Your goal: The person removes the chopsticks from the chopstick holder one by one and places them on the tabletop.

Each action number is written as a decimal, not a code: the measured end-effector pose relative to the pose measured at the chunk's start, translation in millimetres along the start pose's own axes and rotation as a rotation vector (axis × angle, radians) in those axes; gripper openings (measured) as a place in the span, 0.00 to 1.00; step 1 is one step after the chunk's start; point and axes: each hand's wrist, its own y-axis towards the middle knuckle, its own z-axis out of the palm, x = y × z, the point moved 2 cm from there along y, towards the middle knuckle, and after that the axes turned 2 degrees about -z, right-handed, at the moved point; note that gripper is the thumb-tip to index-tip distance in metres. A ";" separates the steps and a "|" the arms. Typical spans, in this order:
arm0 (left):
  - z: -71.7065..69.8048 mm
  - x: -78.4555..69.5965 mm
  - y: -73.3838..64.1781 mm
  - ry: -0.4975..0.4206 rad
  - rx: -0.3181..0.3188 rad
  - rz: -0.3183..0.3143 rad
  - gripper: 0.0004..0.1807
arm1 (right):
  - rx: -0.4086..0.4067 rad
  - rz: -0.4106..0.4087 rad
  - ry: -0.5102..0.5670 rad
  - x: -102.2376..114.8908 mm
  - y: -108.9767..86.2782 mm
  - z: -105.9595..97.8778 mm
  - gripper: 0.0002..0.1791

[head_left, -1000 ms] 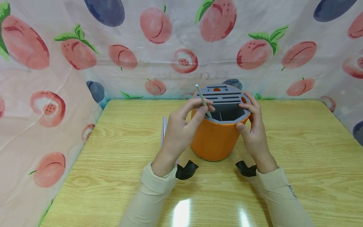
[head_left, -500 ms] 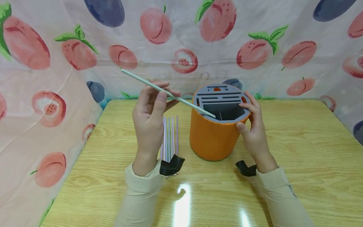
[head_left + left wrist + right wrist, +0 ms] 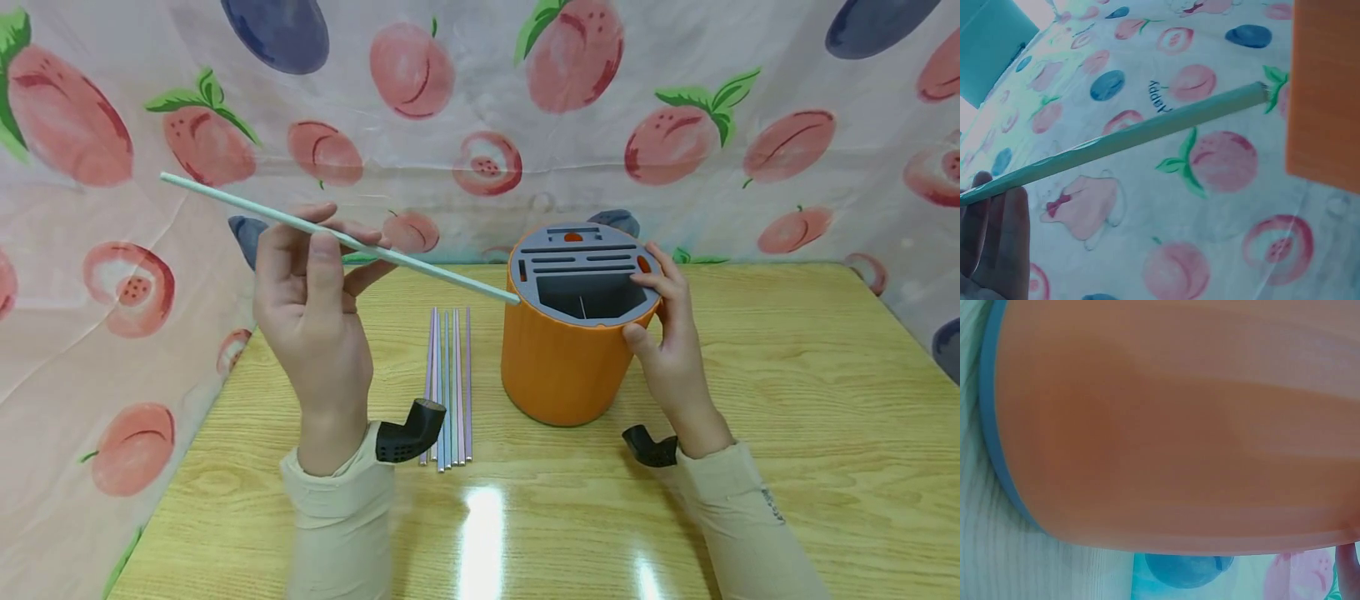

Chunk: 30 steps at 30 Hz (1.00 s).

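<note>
My left hand [image 3: 318, 321] pinches a pale green chopstick [image 3: 450, 276] between thumb and fingers, raised well above the table. It slants down to the right, and its lower tip lies in front of or beside the rim of an orange knife block [image 3: 566, 371]; whether they touch I cannot tell. In the left wrist view the chopstick [image 3: 1147, 130] points toward the orange wall [image 3: 1325, 94]. My right hand [image 3: 678, 358] grips the block's upper right side, thumb outside and fingers over the grey slotted top [image 3: 577, 264]. The right wrist view is mostly filled by the orange wall [image 3: 1147, 425].
Several pastel chopsticks [image 3: 447, 375] lie side by side on the wooden table [image 3: 810, 400], left of the block. The block's top has narrow slots and a large divided compartment [image 3: 607, 293]. A fruit-patterned cloth [image 3: 420, 158] hangs behind and at the left.
My left hand has moved left, away from the block's compartment, with the green chopstick turning from steep to nearly level. The chopsticks on the table came into view. My right hand stays put.
</note>
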 end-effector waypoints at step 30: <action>-51.9 59.0 -2.1 1.116 0.395 -0.471 0.13 | -0.007 -0.005 -0.001 1.4 -0.7 -0.3 0.38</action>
